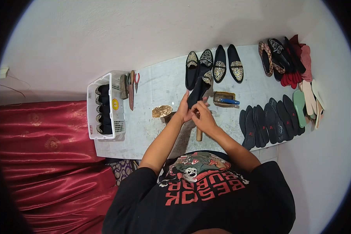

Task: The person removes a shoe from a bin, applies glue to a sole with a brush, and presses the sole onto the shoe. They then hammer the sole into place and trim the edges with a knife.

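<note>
A black flat shoe with a glittery toe (201,86) is held over the table, its heel toward me. My left hand (185,108) grips its heel end from the left side. The fingers of my right hand (202,116) are pinched together at the heel; whatever they hold is too small to make out. Just beyond stand a gold-decorated shoe (191,66) and a silver-patterned shoe (206,58), with a pair of glittery pointed shoes (219,66) to their right. A wooden handle (199,135) lies below my hands.
A white basket (112,105) with several shoes stands left, beside pliers (137,82) and a knife (131,95). A stained dish (162,111) and a box with a blue-handled brush (224,99) flank my hands. Black insoles (270,121) and more shoes (265,58) lie right.
</note>
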Available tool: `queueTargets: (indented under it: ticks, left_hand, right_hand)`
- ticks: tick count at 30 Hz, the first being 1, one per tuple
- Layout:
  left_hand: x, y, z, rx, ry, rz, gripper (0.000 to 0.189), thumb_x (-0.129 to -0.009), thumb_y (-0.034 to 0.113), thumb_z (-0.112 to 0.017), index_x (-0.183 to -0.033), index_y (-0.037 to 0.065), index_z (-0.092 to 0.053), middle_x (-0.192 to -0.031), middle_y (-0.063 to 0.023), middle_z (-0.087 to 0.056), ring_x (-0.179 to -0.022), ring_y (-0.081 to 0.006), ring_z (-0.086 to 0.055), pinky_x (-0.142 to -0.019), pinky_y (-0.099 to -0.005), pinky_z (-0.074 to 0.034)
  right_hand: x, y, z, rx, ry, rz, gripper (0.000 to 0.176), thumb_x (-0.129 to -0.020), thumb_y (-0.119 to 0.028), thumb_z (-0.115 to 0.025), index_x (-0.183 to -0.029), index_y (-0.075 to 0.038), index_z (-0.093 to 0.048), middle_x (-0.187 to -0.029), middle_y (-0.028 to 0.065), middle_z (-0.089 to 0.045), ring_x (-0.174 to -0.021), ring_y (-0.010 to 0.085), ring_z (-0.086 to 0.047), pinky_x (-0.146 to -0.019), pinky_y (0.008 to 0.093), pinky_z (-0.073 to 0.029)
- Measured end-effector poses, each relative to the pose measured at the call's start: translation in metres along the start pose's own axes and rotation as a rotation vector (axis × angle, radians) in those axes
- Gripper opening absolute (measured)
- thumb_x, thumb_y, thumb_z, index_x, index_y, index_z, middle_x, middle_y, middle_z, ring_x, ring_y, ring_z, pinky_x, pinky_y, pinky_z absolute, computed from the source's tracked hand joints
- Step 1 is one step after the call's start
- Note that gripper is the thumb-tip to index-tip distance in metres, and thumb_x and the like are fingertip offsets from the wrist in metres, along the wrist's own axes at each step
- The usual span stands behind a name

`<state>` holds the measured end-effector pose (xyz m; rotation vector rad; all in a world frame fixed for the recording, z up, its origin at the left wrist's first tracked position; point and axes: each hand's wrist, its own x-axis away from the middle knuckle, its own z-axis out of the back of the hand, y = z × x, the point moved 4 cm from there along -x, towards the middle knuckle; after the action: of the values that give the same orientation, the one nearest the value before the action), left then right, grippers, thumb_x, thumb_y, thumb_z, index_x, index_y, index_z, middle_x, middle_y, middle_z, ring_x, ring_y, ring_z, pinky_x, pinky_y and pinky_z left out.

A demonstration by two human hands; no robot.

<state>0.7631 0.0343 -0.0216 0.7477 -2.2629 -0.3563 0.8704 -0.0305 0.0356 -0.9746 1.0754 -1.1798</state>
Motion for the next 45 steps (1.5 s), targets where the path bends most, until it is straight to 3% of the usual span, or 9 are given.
queueTargets:
  ticks: [9, 11, 14, 17, 19, 23, 25, 33, 45]
  left_hand:
    - [0.021, -0.008, -0.003, -0.135, 0.065, -0.179, 0.064, -0.102, 0.028, -0.058, -0.162, 0.024, -0.034, -0.125, -0.0107, -0.064, -0.102, -0.0198, -0.069, -0.083, -0.0351, -0.062]
    - [0.034, -0.009, -0.009, -0.255, 0.021, -0.145, 0.068, -0.101, 0.025, -0.060, -0.163, 0.023, -0.032, -0.129, -0.0115, -0.062, -0.108, -0.0199, -0.067, -0.087, -0.0344, -0.060]
    - [0.051, -0.017, -0.016, -0.497, -0.009, -0.171, 0.078, -0.096, 0.015, -0.066, -0.165, 0.020, -0.029, -0.137, -0.0130, -0.058, -0.116, -0.0199, -0.063, -0.094, -0.0329, -0.056]
    - [0.061, -0.017, -0.011, -0.620, 0.004, -0.271, 0.095, -0.085, 0.006, -0.077, -0.166, 0.015, -0.028, -0.144, -0.0131, -0.055, -0.124, -0.0193, -0.057, -0.103, -0.0302, -0.048]
    - [0.068, -0.017, -0.007, -1.005, -0.058, -0.255, 0.096, -0.081, 0.008, -0.080, -0.164, 0.010, -0.031, -0.146, -0.0124, -0.054, -0.129, -0.0192, -0.054, -0.109, -0.0318, -0.043]
    - [0.087, -0.006, -0.023, -1.028, -0.179, -0.399, 0.097, -0.078, 0.009, -0.084, -0.161, 0.008, -0.035, -0.140, -0.0100, -0.058, -0.126, -0.0180, -0.055, -0.110, -0.0318, -0.042]
    - [0.107, 0.003, -0.029, -0.846, -0.177, -0.106, 0.086, -0.087, 0.015, -0.083, -0.161, 0.016, -0.039, -0.124, -0.0041, -0.061, -0.114, -0.0123, -0.057, -0.101, -0.0300, -0.047]
    - [0.113, 0.079, 0.013, -0.953, 0.081, -0.436, 0.060, -0.093, 0.017, -0.079, -0.148, 0.015, -0.055, -0.130, -0.0048, -0.051, -0.081, -0.0067, -0.056, -0.076, -0.0241, -0.051]
    - [0.155, 0.147, 0.181, -0.873, 0.263, -0.434, 0.060, -0.090, 0.021, -0.083, -0.143, 0.006, -0.058, -0.121, -0.0095, -0.064, -0.096, -0.0146, -0.065, -0.082, -0.0277, -0.054]
  right_hand:
    - [0.041, 0.025, 0.013, -0.141, 0.008, -0.255, 0.043, -0.093, -0.007, -0.068, -0.129, -0.007, -0.045, -0.111, 0.0151, -0.063, -0.086, 0.0226, -0.067, -0.078, 0.0394, -0.054]
    - [0.040, 0.043, 0.020, -0.103, 0.081, -0.163, 0.044, -0.097, -0.018, -0.070, -0.130, -0.006, -0.042, -0.112, 0.0155, -0.064, -0.077, 0.0201, -0.068, -0.069, 0.0358, -0.055]
    - [0.032, 0.077, 0.034, -0.496, 0.231, -0.565, 0.070, -0.101, -0.058, -0.061, -0.138, -0.007, -0.032, -0.117, 0.0158, -0.064, -0.058, 0.0173, -0.064, -0.051, 0.0261, -0.051]
    - [0.025, 0.090, 0.042, -0.495, 0.332, -0.660, 0.078, -0.100, -0.069, -0.052, -0.148, -0.013, -0.028, -0.112, 0.0128, -0.063, -0.064, 0.0180, -0.067, -0.054, 0.0295, -0.055]
    - [0.022, 0.072, 0.049, -0.497, 0.308, -0.709, 0.094, -0.095, -0.078, -0.050, -0.153, -0.006, -0.034, -0.124, 0.0153, -0.064, -0.096, 0.0223, -0.072, -0.061, 0.0300, -0.057]
    - [0.029, 0.076, 0.045, -0.803, 0.243, -0.734, 0.077, -0.100, -0.069, -0.052, -0.148, -0.010, -0.045, -0.128, 0.0115, -0.067, -0.107, 0.0239, -0.070, -0.086, 0.0426, -0.057]
    - [0.033, 0.063, 0.041, -0.925, 0.239, -0.717, 0.063, -0.103, -0.060, -0.053, -0.142, -0.011, -0.055, -0.132, 0.0102, -0.068, -0.119, 0.0252, -0.068, -0.102, 0.0474, -0.053]
    - [0.034, 0.052, -0.018, -1.175, 0.376, -0.499, 0.054, -0.106, -0.050, -0.055, -0.137, -0.006, -0.055, -0.131, 0.0132, -0.067, -0.119, 0.0276, -0.066, -0.101, 0.0483, -0.054]
    - [0.019, 0.036, -0.148, -0.867, 0.275, -0.692, 0.042, -0.100, -0.032, -0.071, -0.130, -0.005, -0.058, -0.118, 0.0103, -0.070, -0.100, 0.0225, -0.073, -0.080, 0.0359, -0.062]
